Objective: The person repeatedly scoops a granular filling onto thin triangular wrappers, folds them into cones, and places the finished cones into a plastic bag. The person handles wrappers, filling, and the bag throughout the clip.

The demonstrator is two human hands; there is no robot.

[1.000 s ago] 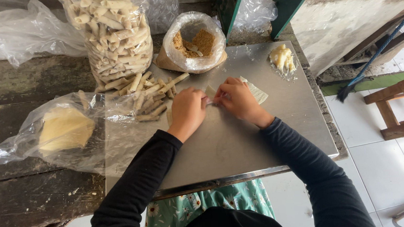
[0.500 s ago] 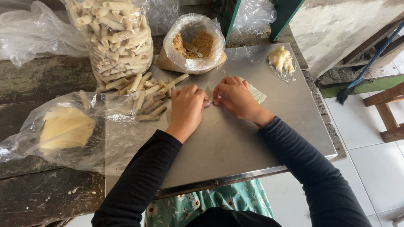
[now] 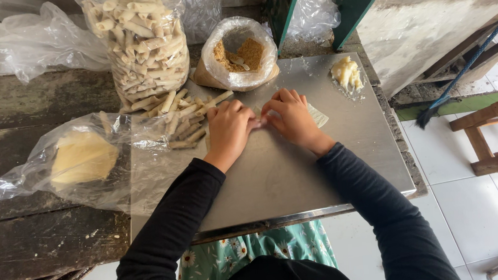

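A thin, pale, nearly translucent wrapper sheet (image 3: 317, 115) lies flat on the steel counter (image 3: 299, 171) at upper centre of the frame, mostly hidden under the hands; only its corner shows to the right. The left hand (image 3: 228, 128) and right hand (image 3: 290, 117) sit side by side, knuckles up, fingers curled down and pressed onto the sheet's near edge, fingertips meeting at the middle. Compared with a second ago, the hands have drawn slightly closer and cover more of the sheet. Finished rolls (image 3: 182, 117) lie just left of them.
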